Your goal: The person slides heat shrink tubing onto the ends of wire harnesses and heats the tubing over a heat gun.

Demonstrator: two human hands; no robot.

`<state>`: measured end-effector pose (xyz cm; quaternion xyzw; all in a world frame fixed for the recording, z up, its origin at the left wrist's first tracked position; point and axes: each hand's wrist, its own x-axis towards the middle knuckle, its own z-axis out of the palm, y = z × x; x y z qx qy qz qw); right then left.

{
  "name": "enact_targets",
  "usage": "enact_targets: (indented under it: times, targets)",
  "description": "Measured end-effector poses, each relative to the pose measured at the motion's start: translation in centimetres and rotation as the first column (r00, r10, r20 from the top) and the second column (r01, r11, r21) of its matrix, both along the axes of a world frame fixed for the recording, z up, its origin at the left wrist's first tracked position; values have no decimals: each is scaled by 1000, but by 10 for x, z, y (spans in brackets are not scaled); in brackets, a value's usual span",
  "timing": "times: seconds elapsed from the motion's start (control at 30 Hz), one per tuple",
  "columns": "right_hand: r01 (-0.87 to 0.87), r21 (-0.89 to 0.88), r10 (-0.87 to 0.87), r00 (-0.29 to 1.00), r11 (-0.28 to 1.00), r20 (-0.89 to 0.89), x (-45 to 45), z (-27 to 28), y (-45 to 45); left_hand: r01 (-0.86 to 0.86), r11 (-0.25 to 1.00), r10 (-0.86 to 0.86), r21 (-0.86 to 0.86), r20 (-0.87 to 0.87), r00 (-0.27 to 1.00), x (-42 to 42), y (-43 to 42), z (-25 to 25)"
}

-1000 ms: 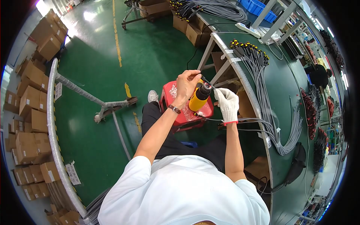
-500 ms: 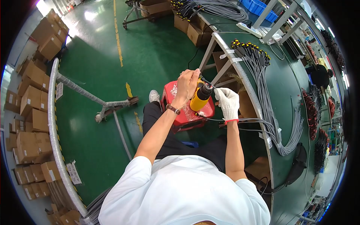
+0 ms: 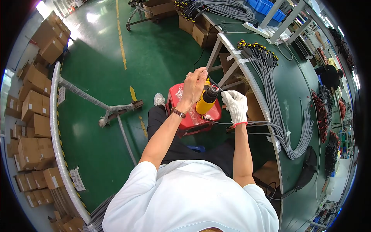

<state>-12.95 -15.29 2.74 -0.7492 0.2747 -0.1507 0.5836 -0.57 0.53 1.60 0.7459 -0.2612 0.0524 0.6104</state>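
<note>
A yellow heat gun (image 3: 205, 104) with a dark nozzle stands upright on a red stool (image 3: 181, 120). Bare and wearing a wristwatch, my left hand (image 3: 194, 87) is closed beside the nozzle on the dark end of a cable, its fingertips partly hidden. In a white knitted glove, my right hand (image 3: 236, 104) pinches the same cable (image 3: 217, 86) to the right of the nozzle. The cable stretches between both hands, close to the nozzle; whether it touches cannot be made out.
On the green workbench (image 3: 286, 85) at right lies a bundle of grey cables (image 3: 267, 89) with black and yellow ends. A metal rack (image 3: 58, 116) stands at left before stacked cardboard boxes (image 3: 31, 150). Farther back are more cables (image 3: 228, 11) and a blue bin (image 3: 270, 9).
My left hand has shifted slightly upward and right around the cable end. Both hands keep their grip, and the heat gun stays in place.
</note>
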Motion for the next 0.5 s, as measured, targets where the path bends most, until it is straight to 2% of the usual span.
enact_targets:
  times: [0.2,0.5]
  targets:
    - [-17,-159,25,999,987,49,9,-11,-3,16,998,-19,-65,-43,999,3,3,-5]
    - [101,-67,-88,979,993,182,3,-31,-2,83,973,-125,-216,-187,974,-19,2,-10]
